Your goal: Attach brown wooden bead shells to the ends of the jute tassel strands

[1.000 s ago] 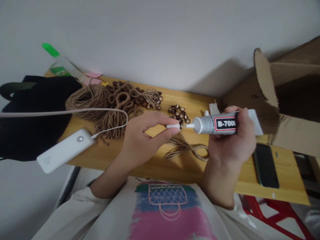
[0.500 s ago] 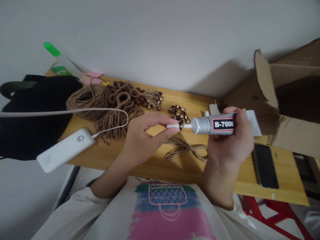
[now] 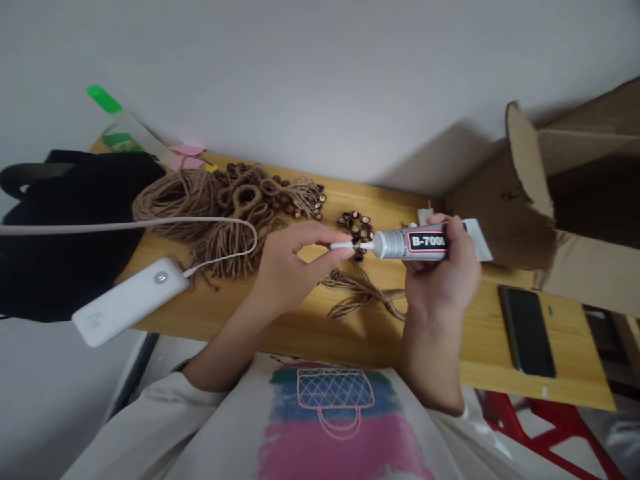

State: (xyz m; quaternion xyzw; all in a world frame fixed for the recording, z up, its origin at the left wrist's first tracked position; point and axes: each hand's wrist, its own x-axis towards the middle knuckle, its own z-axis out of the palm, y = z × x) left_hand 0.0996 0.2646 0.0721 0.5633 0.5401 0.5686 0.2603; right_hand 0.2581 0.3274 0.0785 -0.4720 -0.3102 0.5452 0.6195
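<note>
My right hand [image 3: 445, 267] is wrapped round a silver glue tube [image 3: 395, 245] marked B-7000, held level above the table with its thin white nozzle pointing left. Between thumb and forefinger, my left hand [image 3: 295, 260] pinches a small white cap [image 3: 341, 246] in line with the nozzle tip. Whether the tip touches the cap I cannot tell. Under the hands lie a knotted bundle of twine [image 3: 365, 293] and a cluster of small brown nut-like pieces with pale faces [image 3: 355, 219].
Coiled twine [image 3: 175, 200] and twine rings [image 3: 247, 195] lie on the wooden table [image 3: 295, 331], left of centre. A white power bank [image 3: 130, 300] with a cable stands by the black cloth [image 3: 75, 233]. Right are a phone [image 3: 527, 330] and a cardboard box [image 3: 490, 193].
My right hand has moved left with the glue tube, so the nozzle is closer to the white cap. My left hand has barely shifted.
</note>
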